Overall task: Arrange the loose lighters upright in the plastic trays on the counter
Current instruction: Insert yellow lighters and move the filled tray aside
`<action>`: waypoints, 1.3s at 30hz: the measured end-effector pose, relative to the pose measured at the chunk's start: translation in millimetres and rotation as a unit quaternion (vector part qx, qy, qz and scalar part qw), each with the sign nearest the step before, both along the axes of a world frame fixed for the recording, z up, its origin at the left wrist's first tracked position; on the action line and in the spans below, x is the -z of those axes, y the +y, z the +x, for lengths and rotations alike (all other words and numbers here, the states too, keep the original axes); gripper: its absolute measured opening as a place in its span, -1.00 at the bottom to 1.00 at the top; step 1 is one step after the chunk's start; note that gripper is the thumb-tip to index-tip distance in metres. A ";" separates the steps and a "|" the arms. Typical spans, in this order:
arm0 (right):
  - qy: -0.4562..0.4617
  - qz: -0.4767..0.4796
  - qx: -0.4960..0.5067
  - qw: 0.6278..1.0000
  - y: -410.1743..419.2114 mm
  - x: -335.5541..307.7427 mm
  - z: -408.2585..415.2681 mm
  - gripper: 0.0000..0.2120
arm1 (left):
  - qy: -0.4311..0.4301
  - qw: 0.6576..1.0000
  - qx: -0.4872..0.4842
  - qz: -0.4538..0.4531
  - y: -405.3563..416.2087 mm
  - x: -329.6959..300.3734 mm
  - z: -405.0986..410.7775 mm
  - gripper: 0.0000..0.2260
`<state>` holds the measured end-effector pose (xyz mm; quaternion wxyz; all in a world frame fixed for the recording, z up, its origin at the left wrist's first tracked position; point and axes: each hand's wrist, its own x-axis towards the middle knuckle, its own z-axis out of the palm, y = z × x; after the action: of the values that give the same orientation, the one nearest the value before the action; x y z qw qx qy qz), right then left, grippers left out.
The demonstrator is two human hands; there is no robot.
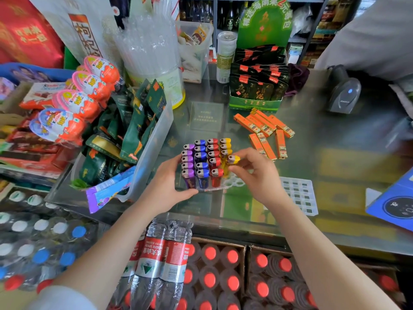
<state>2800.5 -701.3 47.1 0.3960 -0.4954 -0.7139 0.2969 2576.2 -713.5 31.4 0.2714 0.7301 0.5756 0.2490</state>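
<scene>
A clear plastic tray [232, 182] on the glass counter holds several upright lighters in purple [188, 170], blue [202, 166], red [215, 163] and yellow rows. My left hand [166, 186] grips the tray's left side, thumb along its front edge. My right hand [257, 173] pinches a yellow lighter [233, 159] over the yellow row at the tray's right side. Several loose orange lighters [266, 130] lie flat on the counter behind and to the right. A second tray [299, 195] lies flat to the right.
A clear bin of green snack packets [136, 130] stands left of the tray. A green display box [257, 86] and a barcode scanner [344, 92] stand at the back. A blue box [393, 202] sits at the right. Bottled drinks [161, 260] fill the space below the counter.
</scene>
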 end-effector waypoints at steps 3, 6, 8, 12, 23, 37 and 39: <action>-0.062 0.035 -0.020 0.997 4.2 0.0 2.1 -0.84 | -0.006 1.000 0.000 0.003 0.2 -0.1 0.1 -0.38; -0.113 0.058 -0.034 0.991 3.9 4.0 2.2 -0.80 | -0.001 1.000 -0.008 0.002 -0.2 -0.4 1.1 -0.37; -0.116 0.059 -0.026 0.991 3.2 3.8 0.5 -0.79 | 0.002 1.000 -0.007 0.003 -0.5 -0.9 1.6 -0.37; -0.131 0.062 0.008 0.989 2.6 2.4 -5.8 -0.81 | 0.007 1.000 -0.012 -0.002 1.1 -1.9 1.8 -0.36; -0.341 0.119 -0.025 0.932 -7.2 22.5 8.1 -0.70 | -0.027 1.000 -0.014 -0.009 11.0 -5.0 5.8 -0.53; -0.357 0.007 0.035 0.934 59.9 8.4 -34.8 -0.76 | 0.124 0.984 -0.060 0.110 2.5 -55.2 9.3 -0.66; -0.357 -0.016 0.050 0.933 75.5 7.8 -43.9 -0.77 | 0.164 0.976 -0.029 0.138 9.8 -66.4 9.6 -0.73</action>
<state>2756.6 -625.8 39.4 0.1213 -0.6097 -0.7780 0.0916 2585.7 -703.7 97.8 0.0625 0.7742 0.5937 0.2102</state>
